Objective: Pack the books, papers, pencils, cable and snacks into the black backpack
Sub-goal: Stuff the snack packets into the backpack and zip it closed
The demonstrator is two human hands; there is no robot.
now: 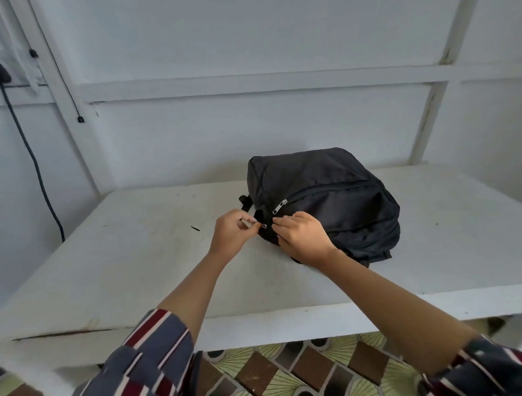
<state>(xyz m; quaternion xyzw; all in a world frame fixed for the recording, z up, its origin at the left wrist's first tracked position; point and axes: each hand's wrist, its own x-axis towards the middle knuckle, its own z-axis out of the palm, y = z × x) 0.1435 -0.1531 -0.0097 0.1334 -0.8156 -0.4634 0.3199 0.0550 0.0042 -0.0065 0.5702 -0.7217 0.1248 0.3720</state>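
The black backpack (325, 195) lies flat on the white table (137, 263), right of centre. A silver zipper pull (279, 206) shows on its front pocket. At the bag's near left corner, my left hand (233, 235) pinches a small metal zipper pull between thumb and fingers. My right hand (303, 238) presses down on the bag's fabric right beside it, fingers curled onto the edge. No books, papers, pencils, cable or snacks are visible on the table.
A small dark speck (195, 229) lies on the table left of my hands. A black plug with a dark cable (27, 148) hangs on the wall at far left. Patterned floor tiles (291, 373) show below the table's front edge.
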